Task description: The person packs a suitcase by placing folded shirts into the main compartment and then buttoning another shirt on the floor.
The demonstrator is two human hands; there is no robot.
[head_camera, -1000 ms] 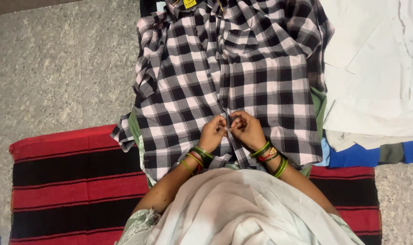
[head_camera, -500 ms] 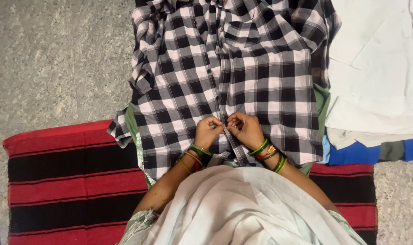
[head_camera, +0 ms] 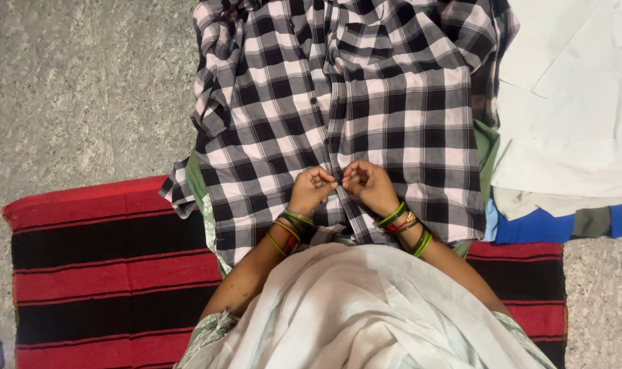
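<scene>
A black-and-white checked shirt (head_camera: pixel 365 102) lies flat, front side up, on the floor ahead of me. My left hand (head_camera: pixel 311 190) and my right hand (head_camera: pixel 367 184) meet at the shirt's button strip near the lower hem. Both pinch the strip's fabric between fingers and thumb, knuckles almost touching. Green, red and gold bangles ring each wrist. A button under the fingertips is too small to make out. White cloth (head_camera: pixel 365 314) covers my lap below the hands.
A red-and-black striped mat (head_camera: pixel 99 273) lies under me and to the left. White garments (head_camera: pixel 570 102) are stacked at the right, with blue cloth (head_camera: pixel 529 225) beneath. Green fabric (head_camera: pixel 195 184) peeks from under the shirt. Speckled grey floor (head_camera: pixel 78 89) spreads left.
The view has shifted slightly, so the shirt sits a little higher in frame. Both hands stay together on the button strip, with small finger movements only.
</scene>
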